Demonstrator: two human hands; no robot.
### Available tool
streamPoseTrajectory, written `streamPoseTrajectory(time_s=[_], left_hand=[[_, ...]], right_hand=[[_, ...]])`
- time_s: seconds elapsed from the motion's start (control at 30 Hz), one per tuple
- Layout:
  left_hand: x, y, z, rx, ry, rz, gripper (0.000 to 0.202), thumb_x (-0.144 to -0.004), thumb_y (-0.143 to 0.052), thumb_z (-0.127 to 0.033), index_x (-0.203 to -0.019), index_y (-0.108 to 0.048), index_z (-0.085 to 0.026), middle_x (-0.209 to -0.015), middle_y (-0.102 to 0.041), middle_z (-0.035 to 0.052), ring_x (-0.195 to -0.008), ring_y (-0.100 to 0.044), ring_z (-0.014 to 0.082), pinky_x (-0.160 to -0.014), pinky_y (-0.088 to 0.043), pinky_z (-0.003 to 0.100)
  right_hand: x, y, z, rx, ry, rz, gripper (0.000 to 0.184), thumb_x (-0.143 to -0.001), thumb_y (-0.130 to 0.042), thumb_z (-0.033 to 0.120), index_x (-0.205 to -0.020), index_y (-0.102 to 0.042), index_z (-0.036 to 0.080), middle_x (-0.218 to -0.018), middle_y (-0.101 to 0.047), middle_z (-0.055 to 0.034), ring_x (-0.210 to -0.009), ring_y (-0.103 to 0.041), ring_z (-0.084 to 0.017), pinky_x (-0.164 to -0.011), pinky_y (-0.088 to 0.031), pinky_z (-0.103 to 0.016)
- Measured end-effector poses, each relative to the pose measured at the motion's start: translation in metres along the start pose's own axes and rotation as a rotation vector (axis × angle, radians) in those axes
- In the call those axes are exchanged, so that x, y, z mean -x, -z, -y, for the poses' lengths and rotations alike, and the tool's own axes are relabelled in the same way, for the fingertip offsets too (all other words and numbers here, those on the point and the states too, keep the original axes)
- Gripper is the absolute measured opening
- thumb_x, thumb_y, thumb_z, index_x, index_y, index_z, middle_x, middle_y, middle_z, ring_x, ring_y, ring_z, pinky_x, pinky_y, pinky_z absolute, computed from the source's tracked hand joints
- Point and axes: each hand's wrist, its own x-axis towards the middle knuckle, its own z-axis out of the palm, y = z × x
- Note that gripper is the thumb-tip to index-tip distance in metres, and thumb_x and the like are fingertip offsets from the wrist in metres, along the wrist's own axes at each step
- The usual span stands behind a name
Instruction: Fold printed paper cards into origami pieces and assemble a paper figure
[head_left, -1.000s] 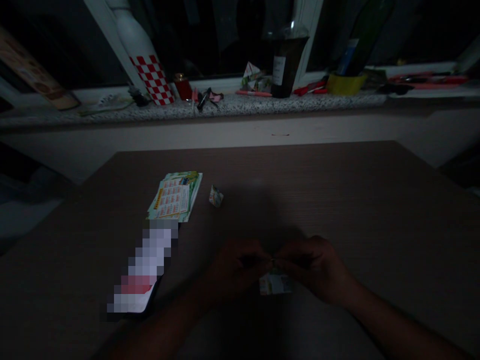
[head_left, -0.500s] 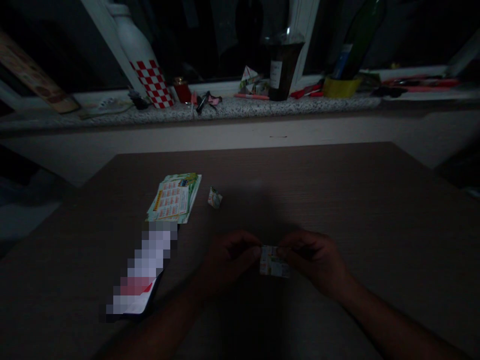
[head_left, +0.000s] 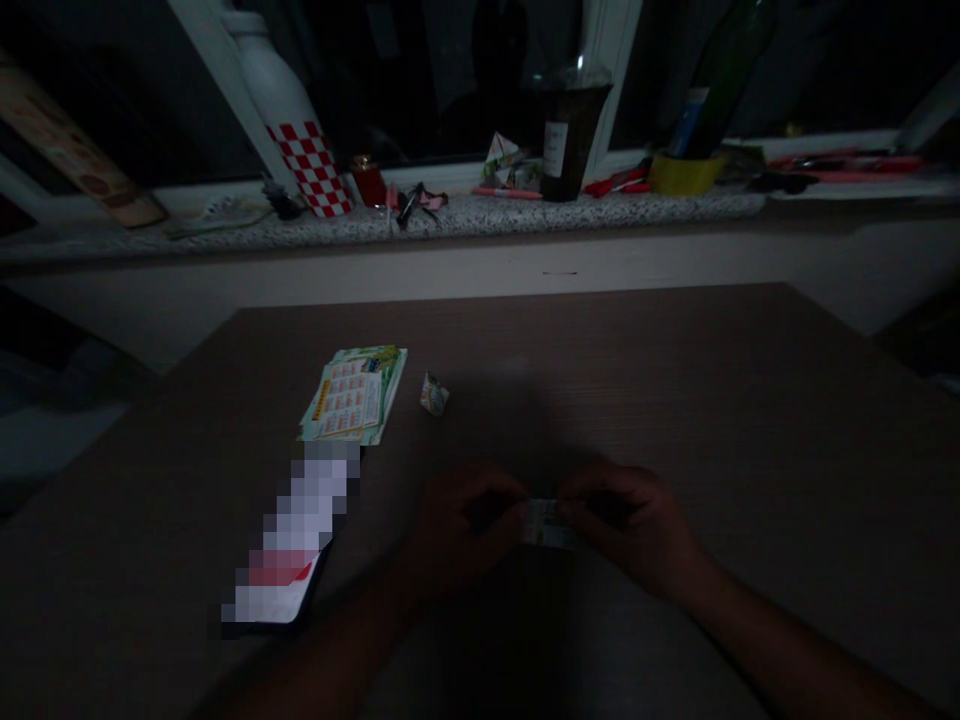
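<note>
Between my hands is a small piece of printed paper [head_left: 547, 525], pale with faint coloured print, held just above or on the table; I cannot tell which. My left hand [head_left: 469, 525] pinches its left edge between thumb and fingers. At the right side, my right hand [head_left: 634, 520] grips the upper corner the same way. Beyond my left hand lies a small folded paper piece [head_left: 434, 395]. Left of that is a stack of printed paper sheets [head_left: 349, 395], with number grids on top. A phone [head_left: 292, 540] with a lit, pixelated screen lies nearer me.
Behind the brown table [head_left: 637, 360] runs a speckled stone windowsill [head_left: 465, 215]. On it stand a red-checked white bottle [head_left: 300, 130], a dark plastic cup [head_left: 570, 140], a yellow tape roll [head_left: 686, 175], a green bottle [head_left: 731, 80] and several small items.
The held paper shows a shorter face now, its lower edge higher and its tilt or fold altered. Both hands keep their pinch. The whole view has shifted slightly.
</note>
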Motion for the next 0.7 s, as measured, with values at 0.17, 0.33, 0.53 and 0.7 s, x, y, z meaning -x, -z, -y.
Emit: streamPoseTrajectory(time_s=[0.17,0.33,0.53,0.7], left_hand=[[-0.001,-0.004,0.0,-0.147,-0.27,-0.022,0.004,-0.079,-0.06,-0.019,-0.077,-0.062,-0.016,-0.069,-0.062,0.0013,-0.063,-0.057,0.0119,-0.059,-0.044,0.022],[-0.003,-0.011,0.0,-0.181,-0.442,-0.058,0.003,-0.077,-0.062,-0.015,-0.079,-0.06,-0.017,-0.079,-0.064,0.0043,-0.071,-0.06,0.013,-0.063,-0.048,0.022],[-0.001,-0.015,-0.001,-0.2,-0.52,-0.11,0.009,-0.075,-0.061,-0.01,-0.079,-0.059,-0.017,-0.077,-0.063,0.0031,-0.069,-0.061,0.0119,-0.061,-0.049,0.02],[0.0,-0.013,-0.005,-0.17,-0.447,-0.12,0.006,-0.076,-0.061,-0.012,-0.078,-0.06,-0.018,-0.077,-0.064,0.003,-0.07,-0.062,0.0125,-0.062,-0.05,0.021]], right_hand=[[-0.002,-0.002,0.008,0.118,0.254,-0.004,0.014,-0.072,-0.064,0.009,-0.082,-0.063,0.019,-0.074,-0.064,-0.0028,-0.066,-0.06,-0.015,-0.058,-0.047,-0.026],[-0.005,-0.008,0.013,0.19,0.381,0.011,0.016,-0.068,-0.062,0.007,-0.075,-0.057,0.019,-0.07,-0.059,-0.0019,-0.064,-0.056,-0.014,-0.056,-0.044,-0.026],[-0.009,-0.012,0.02,0.264,0.466,-0.043,0.017,-0.062,-0.057,0.004,-0.065,-0.052,0.02,-0.061,-0.054,0.0012,-0.057,-0.051,-0.012,-0.052,-0.04,-0.025],[-0.009,-0.011,0.024,0.261,0.453,-0.057,0.016,-0.064,-0.057,0.006,-0.062,-0.05,0.02,-0.058,-0.051,0.0021,-0.054,-0.049,-0.011,-0.049,-0.037,-0.023]])
